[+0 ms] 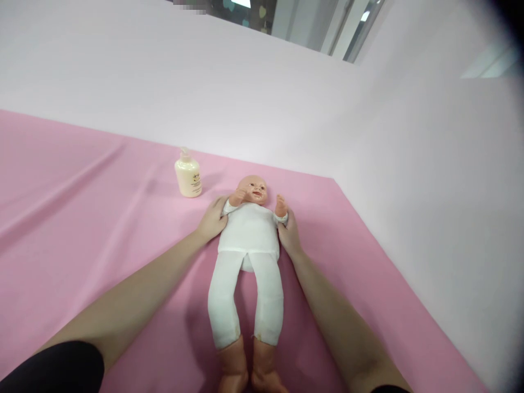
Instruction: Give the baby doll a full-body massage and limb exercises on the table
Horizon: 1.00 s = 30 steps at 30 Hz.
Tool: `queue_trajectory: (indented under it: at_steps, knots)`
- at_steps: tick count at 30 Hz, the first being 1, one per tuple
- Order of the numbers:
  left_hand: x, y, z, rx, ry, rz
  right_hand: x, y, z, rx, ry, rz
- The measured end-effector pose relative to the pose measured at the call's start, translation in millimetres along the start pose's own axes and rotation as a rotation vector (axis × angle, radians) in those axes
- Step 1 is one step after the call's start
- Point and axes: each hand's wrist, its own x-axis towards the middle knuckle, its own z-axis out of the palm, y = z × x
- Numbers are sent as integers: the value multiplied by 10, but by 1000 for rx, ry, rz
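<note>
Nearest, I see the plastic baby doll in white cloth suit [249, 240] lying face up on pink sheet [82, 218]. My left hand [212, 220] and right hand [289, 236] press its sides, fingers together; cream lotion pump bottle [188, 176] stands untouched, so work seems early.

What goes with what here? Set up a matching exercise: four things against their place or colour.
1. doll
2. bottle
3. left hand
4. right hand

a. cream, standing on the pink sheet beyond the left hand
b. at the doll's side below its raised arm
c. lying face up in white clothes
d. at the doll's side nearest the bottle

Pairs: 1-c, 2-a, 3-d, 4-b
</note>
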Motion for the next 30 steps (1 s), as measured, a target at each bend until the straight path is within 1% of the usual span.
queue_trajectory:
  at_steps: [4,7,10,13,16,19,21,23,26,28,30]
  knots:
    - [-11,-8,7,-88,153,-97,10,-35,-37,50,134,-1]
    - [-10,-14,8,-169,256,-115,31,-31,-73,75,231,15]
    - [-6,-20,5,-210,327,-117,43,-33,-88,111,268,36]
    - [-9,-38,6,-227,347,-114,36,-77,-80,126,263,9]
    - [-12,-49,0,-217,324,-81,12,-156,-68,132,214,-51]
    - [-5,-19,-22,-139,268,-24,-18,-212,-61,100,126,-74]
    - [2,16,-36,-54,210,0,-34,-207,-56,52,79,-82]
    - [5,43,-38,30,128,17,-41,-173,-49,-9,41,-100]
    - [2,51,-18,116,3,62,-36,-110,-36,-107,-57,-169]
    - [-3,45,-2,139,-50,94,-28,-85,-28,-150,-122,-214]
    - [-9,44,5,138,-70,102,-22,-78,-24,-168,-149,-230]
